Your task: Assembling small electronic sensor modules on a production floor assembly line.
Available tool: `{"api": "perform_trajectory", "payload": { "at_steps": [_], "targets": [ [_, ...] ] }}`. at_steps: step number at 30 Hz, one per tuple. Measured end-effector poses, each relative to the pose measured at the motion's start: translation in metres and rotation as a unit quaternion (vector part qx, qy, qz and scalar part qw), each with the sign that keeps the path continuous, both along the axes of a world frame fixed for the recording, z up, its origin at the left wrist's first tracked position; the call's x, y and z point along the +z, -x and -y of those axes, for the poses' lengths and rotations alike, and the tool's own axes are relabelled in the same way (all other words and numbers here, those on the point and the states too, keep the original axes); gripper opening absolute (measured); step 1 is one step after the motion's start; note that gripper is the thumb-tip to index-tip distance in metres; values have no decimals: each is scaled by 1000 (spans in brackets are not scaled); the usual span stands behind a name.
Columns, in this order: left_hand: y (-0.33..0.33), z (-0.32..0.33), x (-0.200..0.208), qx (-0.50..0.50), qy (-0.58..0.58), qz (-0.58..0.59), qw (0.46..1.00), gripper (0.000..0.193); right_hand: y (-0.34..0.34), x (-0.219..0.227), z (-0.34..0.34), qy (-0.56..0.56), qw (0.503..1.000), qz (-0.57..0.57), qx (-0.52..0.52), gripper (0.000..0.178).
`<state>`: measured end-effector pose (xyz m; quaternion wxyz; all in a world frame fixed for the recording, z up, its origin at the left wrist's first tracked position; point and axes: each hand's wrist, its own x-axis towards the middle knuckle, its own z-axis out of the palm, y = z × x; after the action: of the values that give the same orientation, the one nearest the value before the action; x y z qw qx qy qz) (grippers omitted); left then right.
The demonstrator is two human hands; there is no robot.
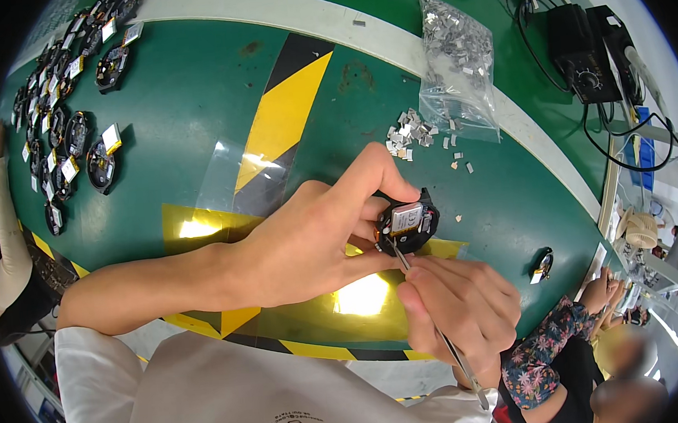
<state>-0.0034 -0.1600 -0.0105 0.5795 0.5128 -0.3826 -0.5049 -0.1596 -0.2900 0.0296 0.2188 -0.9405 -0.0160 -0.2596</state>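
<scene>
My left hand (302, 241) grips a round black watch-like casing (428, 225) between thumb and fingers, above the table. Inside the casing lies a silver rectangular battery (407, 218) with print on it, beside small electronic parts. Metal tweezers (452, 351) are pinched in my right hand (471, 304), their tips touching or very near the casing's lower left inside edge. Whether the tips grasp a small part is too fine to tell. Just beyond the casing, small silver metal pieces (407, 130) lie in a loose heap, with several scattered towards it.
A clear plastic bag (458, 54) of similar pieces lies at the far right. Many open casings (111, 69) crowd the far left; another casing (544, 265) sits at right. Yellow film (361, 308) covers the table beneath my hands. A black box with a dial (581, 57) stands beyond. Other people sit nearby.
</scene>
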Motion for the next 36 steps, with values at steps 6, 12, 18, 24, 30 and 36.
{"api": "perform_trajectory", "payload": {
  "at_steps": [6, 12, 18, 24, 30, 36],
  "targets": [
    [-1, 3, 2, 1, -11, -40, 999, 57, -4, 2, 4, 4, 1000, 7, 8, 26],
    [-2, 8, 7, 4, 44, -121, 992, 62, 7, 7, 22, -103, 993, 54, 0, 21],
    [-4, 6, 9, -16, 33, -180, 983, 51, 19, 4, 32, -153, 980, 113, -63, 22],
    [-1, 10, 12, 18, 13, -177, 984, 40, 40, 5, 41, -266, 953, 93, -115, 29],
    [-1, 9, 9, 34, 15, -114, 993, 36, 78, -17, 42, -516, 837, 4, -183, 16],
    [2, 9, 9, 21, 6, -61, 998, 35, 95, -23, 67, -522, 837, -128, -105, 12]
  ]
}}
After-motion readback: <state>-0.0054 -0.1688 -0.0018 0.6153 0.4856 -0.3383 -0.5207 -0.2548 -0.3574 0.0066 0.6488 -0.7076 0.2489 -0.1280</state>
